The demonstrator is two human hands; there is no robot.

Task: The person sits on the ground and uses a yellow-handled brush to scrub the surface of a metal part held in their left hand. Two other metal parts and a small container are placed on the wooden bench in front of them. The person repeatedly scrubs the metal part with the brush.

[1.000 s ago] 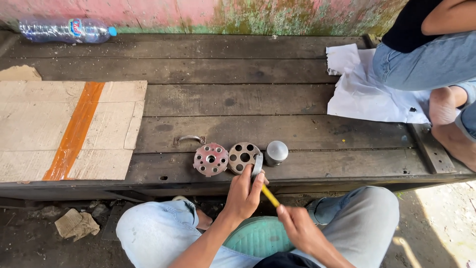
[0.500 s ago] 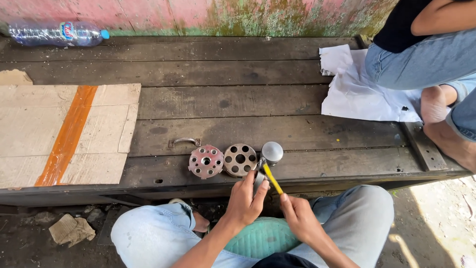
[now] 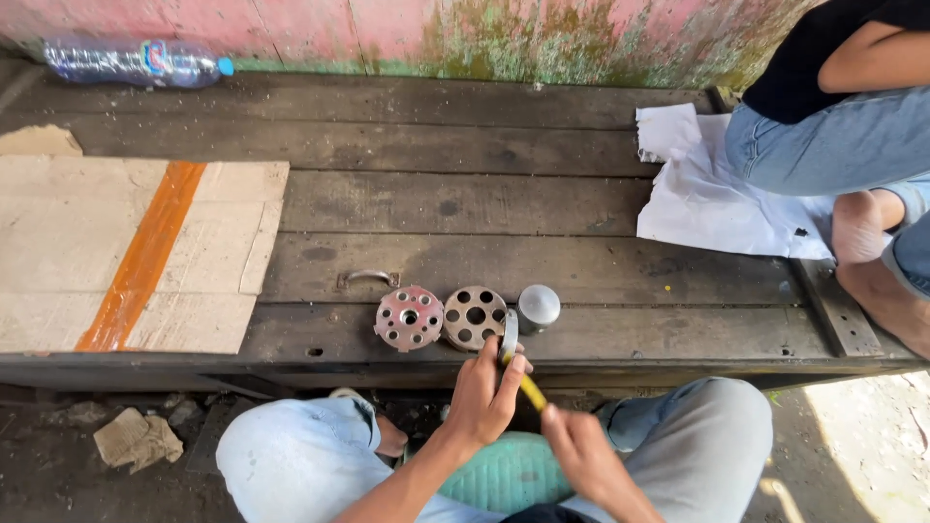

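My left hand (image 3: 484,392) grips a thin round metal ring (image 3: 509,337) on edge at the front edge of the wooden bench (image 3: 465,203). My right hand (image 3: 581,453) holds a yellow-handled tool (image 3: 531,391) whose tip meets the ring. Just beyond lie a reddish perforated metal disc (image 3: 409,318), a rusty tan perforated disc (image 3: 475,317) and a small grey metal cylinder (image 3: 538,307), side by side on the planks.
A cardboard sheet with an orange stripe (image 3: 136,254) covers the bench's left part. A plastic bottle (image 3: 136,62) lies by the pink wall. White paper (image 3: 722,194) lies under a seated person in jeans (image 3: 852,136) at right. A metal handle (image 3: 368,278) is fixed near the discs.
The view has shifted slightly. My right hand has moved in closer with the yellow tool; my left hand keeps hold of the ring at the bench edge.
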